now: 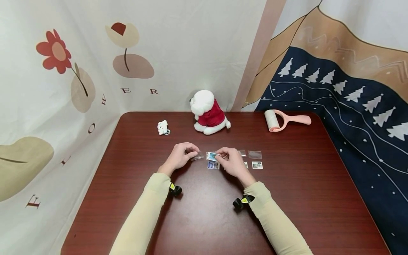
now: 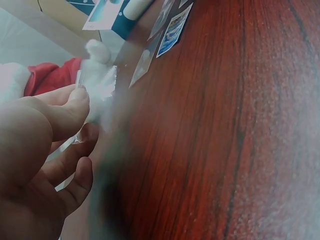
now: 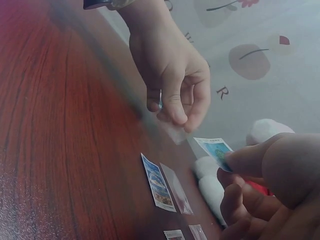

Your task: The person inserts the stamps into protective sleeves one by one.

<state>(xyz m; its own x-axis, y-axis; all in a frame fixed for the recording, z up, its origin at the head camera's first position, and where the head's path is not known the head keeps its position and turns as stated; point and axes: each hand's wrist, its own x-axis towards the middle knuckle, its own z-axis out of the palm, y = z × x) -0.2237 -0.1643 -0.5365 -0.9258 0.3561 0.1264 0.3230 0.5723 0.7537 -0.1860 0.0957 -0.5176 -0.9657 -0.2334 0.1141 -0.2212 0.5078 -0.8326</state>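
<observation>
So yeah, the right hand [image 1: 232, 163] pinches a little picture card [image 3: 214, 149], blue-green with a white border; the left hand [image 1: 178, 155] pinches a shiny, see-through plastic sleeve [image 2: 104, 90].

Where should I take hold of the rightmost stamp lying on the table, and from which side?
I'd pinch the rightmost stamp by its right edge, coming from the right and slightly above. It lies flat, so an edge probably has to be lifted first. Bare table borders that edge, while a clear sleeve lies beyond it and another stamp to its left.
</observation>
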